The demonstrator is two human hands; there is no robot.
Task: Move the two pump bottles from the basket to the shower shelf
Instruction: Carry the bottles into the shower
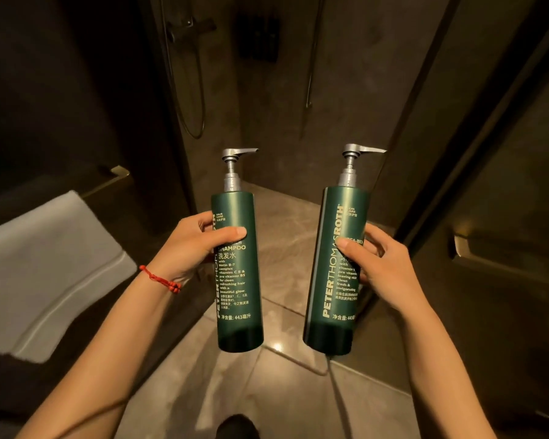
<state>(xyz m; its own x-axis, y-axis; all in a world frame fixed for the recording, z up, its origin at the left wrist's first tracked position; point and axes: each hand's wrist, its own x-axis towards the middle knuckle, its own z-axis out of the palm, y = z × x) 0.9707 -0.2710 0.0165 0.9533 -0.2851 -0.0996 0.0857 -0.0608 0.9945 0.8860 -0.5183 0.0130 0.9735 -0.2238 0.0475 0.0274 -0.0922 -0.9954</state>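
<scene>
Bathroom dim and brown, seen from above at the mouth of a shower stall. Glossy stone floor (286,274) underfoot, tiles catching a small glint of light. Dark walls all round, with a shower hose (184,90) looped at the back and a glass door (476,153) on the right. White towel (45,274) draped low on the left. Left hand (197,245), with a red string bracelet (160,279) at the wrist, wrapped round the shampoo bottle (236,270), upright, held in the air above the floor. Right hand (377,264) gripping the second green bottle (336,267), slightly tilted, alongside but apart from the first.
</scene>
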